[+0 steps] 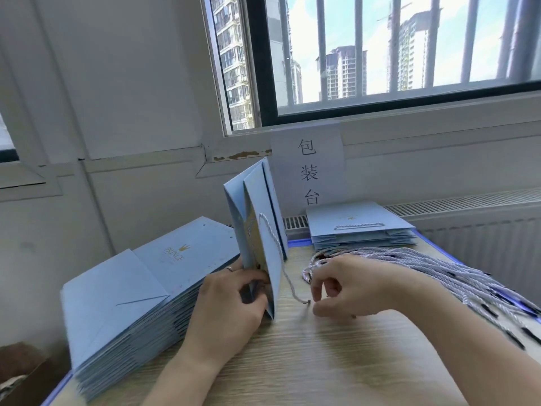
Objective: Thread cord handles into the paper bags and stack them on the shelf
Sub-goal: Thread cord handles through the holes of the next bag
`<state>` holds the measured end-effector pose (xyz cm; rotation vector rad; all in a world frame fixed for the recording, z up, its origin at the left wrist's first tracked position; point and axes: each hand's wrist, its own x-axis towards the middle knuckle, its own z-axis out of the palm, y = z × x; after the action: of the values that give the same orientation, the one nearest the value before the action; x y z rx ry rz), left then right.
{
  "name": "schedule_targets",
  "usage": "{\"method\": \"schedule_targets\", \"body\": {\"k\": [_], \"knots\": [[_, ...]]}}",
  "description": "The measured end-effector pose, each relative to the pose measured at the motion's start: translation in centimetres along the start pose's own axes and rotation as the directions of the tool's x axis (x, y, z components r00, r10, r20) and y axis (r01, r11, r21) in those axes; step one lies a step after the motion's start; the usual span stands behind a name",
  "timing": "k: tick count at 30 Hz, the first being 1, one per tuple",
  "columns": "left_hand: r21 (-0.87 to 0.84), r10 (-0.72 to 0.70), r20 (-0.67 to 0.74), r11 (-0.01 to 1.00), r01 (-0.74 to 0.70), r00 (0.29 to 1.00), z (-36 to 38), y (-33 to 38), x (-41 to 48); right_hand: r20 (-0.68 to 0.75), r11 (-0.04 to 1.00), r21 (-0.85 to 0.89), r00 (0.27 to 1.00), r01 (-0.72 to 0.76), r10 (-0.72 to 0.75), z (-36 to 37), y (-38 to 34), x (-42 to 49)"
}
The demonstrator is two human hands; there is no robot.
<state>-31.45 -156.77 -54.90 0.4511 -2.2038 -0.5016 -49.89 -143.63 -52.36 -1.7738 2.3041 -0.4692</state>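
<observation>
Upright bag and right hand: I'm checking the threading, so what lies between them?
In the head view, a cord trails from the bag toward the right hand, over bare table.

I see both arms bare from the bottom edge of view up to the fingers. The left hand (231, 300), just left of the upright blue paper bag (263, 230), wears one thin silvery ring (229, 269) on a finger. The right hand (342, 288), right of that bag, is bare-skinned throughout.
</observation>
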Motion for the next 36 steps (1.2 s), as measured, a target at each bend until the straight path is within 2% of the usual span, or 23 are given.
{"method": "schedule_targets", "body": {"k": [8, 12, 17, 20, 21, 23, 25, 28, 31, 36], "knots": [[0.022, -0.020, -0.045, 1.000, 0.021, 0.999, 0.3, 0.5, -0.1, 0.007, 0.999, -0.019, 0.999, 0.049, -0.049, 1.7, -0.8, 0.9], [0.030, -0.023, -0.042, 0.999, 0.024, 0.999, 0.4, 0.8, -0.2, -0.074, 0.994, -0.092, 0.996, 0.050, -0.057, 2.6, -1.5, 1.4], [0.036, -0.070, -0.034, 0.997, 0.071, 0.997, 0.5, 0.6, -0.1, -0.112, 0.986, -0.119, 0.985, 0.119, -0.133, 3.0, -1.9, 1.7], [0.016, -0.095, -0.029, 0.995, 0.095, 0.995, 0.5, 0.6, 0.0, -0.162, 0.988, -0.113, 0.979, 0.105, -0.123, 3.3, -1.5, 2.1], [0.013, -0.099, -0.028, 0.995, 0.099, 0.995, 0.5, 0.6, 0.0, -0.187, 0.992, -0.080, 0.976, 0.099, -0.112, 3.3, -1.3, 2.2], [0.010, -0.104, -0.022, 0.994, 0.105, 0.994, 0.5, 0.4, 0.0, -0.249, 0.991, 0.089, 0.965, 0.104, -0.079, 3.0, -1.1, 2.2], [0.003, -0.108, -0.013, 0.994, 0.108, 0.994, 0.5, 0.4, 0.0, -0.314, 0.951, 0.289, 0.949, 0.113, -0.018, 2.6, -1.2, 2.1], [-0.026, -0.120, -0.001, 0.992, 0.120, 0.993, 0.5, 0.5, -0.1, -0.365, 0.879, 0.459, 0.930, 0.131, 0.052, 2.4, -1.4, 1.8], [-0.034, -0.115, 0.003, 0.993, 0.115, 0.993, 0.5, 0.5, -0.1, -0.362, 0.843, 0.516, 0.931, 0.153, 0.053, 2.3, -2.0, 1.7], [-0.029, -0.104, 0.003, 0.994, 0.104, 0.995, 0.6, 0.3, 0.0, -0.321, 0.857, 0.492, 0.947, 0.154, 0.014, 2.5, -2.3, 1.7]]}}
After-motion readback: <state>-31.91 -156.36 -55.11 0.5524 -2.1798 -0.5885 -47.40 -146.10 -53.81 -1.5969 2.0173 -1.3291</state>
